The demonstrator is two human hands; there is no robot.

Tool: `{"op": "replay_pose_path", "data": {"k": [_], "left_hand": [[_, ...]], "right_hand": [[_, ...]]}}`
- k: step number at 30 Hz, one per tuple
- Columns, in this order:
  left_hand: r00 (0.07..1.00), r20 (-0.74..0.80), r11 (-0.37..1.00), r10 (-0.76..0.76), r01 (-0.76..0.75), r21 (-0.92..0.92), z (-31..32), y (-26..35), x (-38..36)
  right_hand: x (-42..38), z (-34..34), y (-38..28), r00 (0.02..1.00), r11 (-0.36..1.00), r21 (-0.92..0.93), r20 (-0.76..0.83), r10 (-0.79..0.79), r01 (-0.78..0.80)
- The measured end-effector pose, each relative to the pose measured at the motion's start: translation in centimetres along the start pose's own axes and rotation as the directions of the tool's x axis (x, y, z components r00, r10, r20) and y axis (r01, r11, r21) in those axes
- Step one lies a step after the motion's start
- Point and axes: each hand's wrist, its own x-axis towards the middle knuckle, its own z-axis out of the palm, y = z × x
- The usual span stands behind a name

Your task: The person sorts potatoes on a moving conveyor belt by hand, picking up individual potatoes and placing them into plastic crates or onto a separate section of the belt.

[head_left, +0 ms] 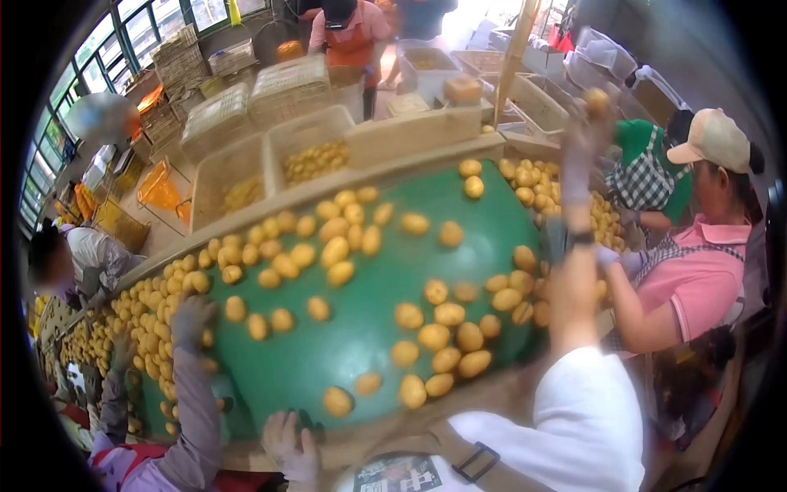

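Observation:
Yellow potatoes (448,314) lie scattered over a green conveyor surface (303,361) with wooden sides. My right arm, in a white sleeve, reaches up over the right part of it. At its end my gloved right hand (589,143) is smeared by motion, with a potato (597,100) at its fingertips; it looks closed on it, though the finger detail is blurred. My gloved left hand (291,447) rests at the near wooden edge (344,455), its fingers apart and holding nothing. The nearest potato to it is a single one (338,401) on the green surface.
Beyond the far board stand plastic crates (307,148), some holding potatoes. A person in pink (697,271) works at the right beside a potato pile (533,184). Another person's gloved hand (193,320) reaches among potatoes at the left. More people stand farther back.

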Motion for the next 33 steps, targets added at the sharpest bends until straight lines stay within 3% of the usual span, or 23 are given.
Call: {"op": "replay_pose_path", "data": {"k": [2, 3, 4, 6, 8, 11, 13, 14, 15, 17, 18, 19, 20, 23, 25, 27, 29, 31, 33], "left_hand": [[1.000, -0.012, 0.999, -0.020, 0.020, -0.039, -0.2, 0.6, 0.5], [1.000, -0.015, 0.999, -0.028, 0.027, -0.024, -0.1, 0.7, 0.7], [0.999, -0.017, 0.999, -0.045, 0.044, -0.012, 0.0, 0.8, 0.6], [0.996, -0.006, 0.996, -0.090, 0.090, -0.011, -0.1, 1.5, -0.4], [0.989, 0.022, 0.989, -0.145, 0.145, -0.015, -1.1, 2.7, 0.3], [0.990, 0.014, 0.989, -0.138, 0.139, -0.054, -1.5, 3.2, 0.2], [0.990, -0.011, 0.990, -0.142, 0.142, -0.021, -1.5, 3.7, 0.7], [0.991, -0.012, 0.992, -0.130, 0.130, -0.009, -1.8, 3.6, 0.8], [0.985, -0.003, 0.984, -0.171, 0.171, -0.051, -2.2, 3.7, 0.9], [0.970, 0.059, 0.936, -0.238, 0.245, -0.254, -1.6, 3.0, 0.2], [0.961, 0.091, 0.894, -0.262, 0.277, -0.353, -1.6, 3.0, 0.3], [0.973, 0.059, 0.931, -0.222, 0.229, -0.285, -1.8, 2.9, 0.5], [0.983, 0.026, 0.960, -0.180, 0.181, -0.215, -2.1, 2.6, 0.8], [0.990, -0.031, 0.986, -0.138, 0.134, -0.100, -2.8, 1.6, 1.9], [0.990, -0.013, 0.986, -0.144, 0.142, -0.084, -2.9, 1.2, 1.5], [0.991, -0.028, 0.989, -0.128, 0.126, -0.076, -2.9, 0.7, 1.5], [0.992, -0.044, 0.991, -0.115, 0.112, -0.072, -3.2, 0.2, 0.9], [0.992, -0.066, 0.993, -0.103, 0.098, -0.072, -3.5, -1.0, 0.2], [0.990, -0.057, 0.988, -0.126, 0.120, -0.099, -3.8, -1.7, -0.2]], "right_hand": [[2.5, 1.6, 7.0, 0.954, 0.967, -0.228, 0.247, 0.170, -0.113], [1.2, 2.6, 9.3, 0.886, 0.964, -0.242, 0.415, 0.207, -0.112], [-0.5, 3.2, 7.6, 0.662, 0.935, -0.198, 0.664, 0.348, -0.293], [-6.5, 5.1, 3.2, 0.710, 0.982, -0.100, 0.679, 0.187, -0.163], [-14.3, 8.6, 2.1, 0.625, 0.963, -0.186, 0.732, 0.270, -0.198], [-24.1, 9.0, -9.4, 0.482, 0.905, -0.138, 0.872, -0.082, 0.403], [-23.9, 9.0, -14.1, 0.295, 0.952, 0.062, 0.943, -0.153, 0.298], [-22.3, 9.3, -16.1, 0.121, 0.992, 0.126, 0.985, -0.123, -0.018], [-21.3, 10.3, -17.2, -0.058, 0.935, 0.113, 0.988, -0.141, -0.335], [-19.3, 15.4, -14.7, 0.006, 0.969, 0.147, 0.989, -0.151, 0.197], [-19.2, 16.2, -14.9, 0.050, 0.956, 0.098, 0.992, -0.116, 0.278], [-19.1, 16.9, -15.2, 0.093, 0.934, 0.042, 0.992, -0.081, 0.354], [-20.5, 17.1, -16.1, 0.141, 0.968, -0.048, 0.990, 0.013, 0.248], [-27.7, 15.3, -20.2, 0.337, 0.929, 0.056, 0.922, -0.189, 0.367], [-26.7, 12.3, -24.7, -0.210, 0.876, 0.388, 0.918, -0.338, 0.286], [-25.7, 13.8, -25.8, -0.242, 0.949, 0.310, 0.918, -0.315, -0.062], [-24.8, 18.5, -23.9, -0.072, 0.913, 0.334, 0.943, -0.326, 0.234], [-22.8, 22.7, -21.7, 0.085, 0.746, 0.104, 0.974, -0.210, 0.657], [-22.8, 23.9, -20.2, 0.180, 0.626, -0.064, 0.976, -0.124, 0.777]]}}
